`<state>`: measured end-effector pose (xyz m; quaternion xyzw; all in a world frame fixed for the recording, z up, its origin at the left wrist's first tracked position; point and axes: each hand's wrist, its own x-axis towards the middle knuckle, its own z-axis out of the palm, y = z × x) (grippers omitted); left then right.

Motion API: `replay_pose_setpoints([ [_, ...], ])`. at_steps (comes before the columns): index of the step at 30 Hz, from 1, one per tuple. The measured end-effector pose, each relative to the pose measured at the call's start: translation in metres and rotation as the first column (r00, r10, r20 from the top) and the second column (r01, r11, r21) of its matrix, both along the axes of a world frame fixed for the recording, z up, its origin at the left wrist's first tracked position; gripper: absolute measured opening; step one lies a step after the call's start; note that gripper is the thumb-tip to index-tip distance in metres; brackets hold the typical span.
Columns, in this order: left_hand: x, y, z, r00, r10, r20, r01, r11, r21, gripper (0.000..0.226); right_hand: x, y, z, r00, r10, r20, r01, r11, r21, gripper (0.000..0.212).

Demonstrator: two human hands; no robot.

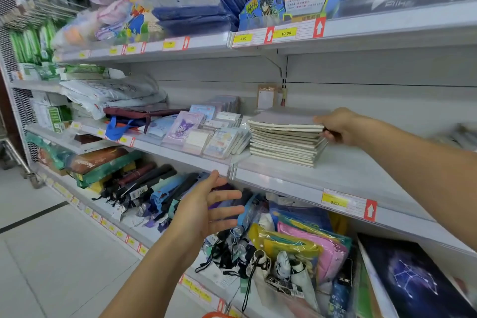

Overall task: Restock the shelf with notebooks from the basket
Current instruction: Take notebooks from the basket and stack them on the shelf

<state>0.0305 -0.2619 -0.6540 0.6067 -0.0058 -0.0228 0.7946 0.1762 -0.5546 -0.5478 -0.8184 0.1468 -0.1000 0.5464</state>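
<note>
At right edge of notebook stack (285,137), right hand (335,125) grip pinching top notebooks (286,120) on shelf (348,178); left hand (206,209) empty, fingers spread. Risk: uneven push toppling stack leftward.

- White shop shelving (309,183) runs out left from my grip, yellow price tags (334,202) along its edges.
- Pale tiled floor (51,253) well below-left.
</note>
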Motion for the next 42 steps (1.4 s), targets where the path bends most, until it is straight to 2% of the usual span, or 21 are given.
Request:
replay_pose_setpoints([
  [2, 0.002, 0.000, -0.002, 1.000, -0.002, 0.002, 0.002, 1.000, 0.002, 0.041, 0.005, -0.007, -0.004, 0.996, -0.068, 0.057, 0.076, 0.984, -0.162, 0.036],
  [4, 0.005, 0.000, -0.005, 1.000, 0.001, 0.002, -0.001, 1.000, 0.001, 0.040, 0.006, -0.008, -0.005, 0.989, -0.067, 0.132, 0.115, 0.910, -0.398, 0.066],
  [6, 0.007, 0.001, -0.008, 1.000, 0.003, -0.002, -0.003, 1.000, 0.003, 0.039, 0.006, -0.003, -0.002, 0.989, 0.050, 0.137, 0.056, 0.737, -0.674, 0.089],
  [7, 0.008, 0.001, -0.009, 1.000, 0.002, -0.006, -0.002, 1.000, 0.008, 0.039, 0.007, 0.002, -0.002, 0.983, 0.145, 0.115, -0.003, 0.632, -0.775, 0.089],
  [9, 0.011, 0.002, -0.012, 1.000, 0.005, -0.017, -0.005, 1.000, 0.015, 0.039, 0.011, 0.015, -0.004, 0.955, 0.294, 0.032, -0.110, 0.455, -0.884, 0.076],
  [10, 0.012, 0.002, -0.014, 1.000, 0.008, -0.023, -0.008, 1.000, 0.013, 0.039, 0.015, 0.021, -0.006, 0.951, 0.309, -0.011, -0.145, 0.413, -0.899, 0.072],
  [11, 0.012, 0.003, -0.015, 1.000, 0.012, -0.023, -0.012, 1.000, 0.012, 0.039, 0.019, 0.026, -0.010, 0.954, 0.300, -0.030, -0.158, 0.412, -0.897, 0.069],
  [15, 0.015, 0.011, -0.015, 0.999, 0.047, 0.011, -0.047, 0.999, 0.003, 0.037, 0.030, 0.033, -0.019, 0.963, 0.264, 0.050, -0.099, 0.522, -0.847, 0.064],
  [18, 0.017, 0.018, -0.016, 0.997, 0.068, 0.030, -0.068, 0.998, -0.017, 0.035, 0.035, 0.029, -0.013, 0.968, 0.251, 0.012, -0.124, 0.515, -0.848, 0.070],
  [20, 0.018, 0.022, -0.016, 0.997, 0.070, 0.032, -0.069, 0.997, -0.026, 0.034, 0.039, 0.030, -0.006, 0.978, 0.194, -0.071, -0.146, 0.407, -0.901, 0.076],
  [22, 0.019, 0.024, -0.018, 0.997, 0.072, 0.035, -0.071, 0.997, -0.026, 0.033, 0.043, 0.040, 0.002, 0.985, 0.151, -0.085, -0.123, 0.267, -0.956, 0.085],
  [25, 0.024, 0.024, -0.021, 0.996, 0.079, 0.039, -0.077, 0.997, -0.027, 0.032, 0.058, 0.069, 0.014, 0.950, 0.305, -0.060, -0.102, 0.123, -0.987, 0.094],
  [26, 0.025, 0.022, -0.021, 0.996, 0.078, 0.038, -0.077, 0.997, -0.028, 0.031, 0.064, 0.080, 0.017, 0.926, 0.369, -0.082, -0.128, 0.101, -0.987, 0.095],
  [28, 0.027, 0.019, -0.023, 0.997, 0.070, 0.031, -0.069, 0.997, -0.033, 0.030, 0.079, 0.096, 0.021, 0.880, 0.451, -0.150, -0.216, 0.097, -0.972, 0.092],
  [30, 0.028, 0.015, -0.024, 0.998, 0.062, 0.023, -0.061, 0.997, -0.041, 0.029, 0.092, 0.104, 0.019, 0.852, 0.475, -0.219, -0.312, 0.125, -0.942, 0.079],
  [33, 0.030, 0.012, -0.026, 0.999, 0.045, 0.013, -0.044, 0.998, -0.047, 0.029, 0.107, 0.104, 0.007, 0.833, 0.521, -0.185, -0.364, 0.264, -0.893, 0.040],
  [34, 0.031, 0.012, -0.026, 0.999, 0.043, 0.012, -0.042, 0.998, -0.049, 0.030, 0.111, 0.103, 0.004, 0.836, 0.527, -0.156, -0.346, 0.284, -0.894, 0.037],
  [38, 0.034, 0.018, -0.029, 0.998, 0.059, 0.004, -0.059, 0.997, -0.052, 0.032, 0.112, 0.109, -0.002, 0.867, 0.487, -0.107, -0.273, 0.285, -0.919, 0.054],
  [40, 0.034, 0.021, -0.028, 0.997, 0.073, -0.005, -0.073, 0.996, -0.054, 0.031, 0.112, 0.111, -0.006, 0.875, 0.473, -0.100, -0.244, 0.253, -0.936, 0.047],
  [42, 0.034, 0.023, -0.027, 0.997, 0.079, -0.012, -0.079, 0.995, -0.061, 0.031, 0.113, 0.114, -0.008, 0.881, 0.464, -0.095, -0.220, 0.224, -0.950, 0.030],
])
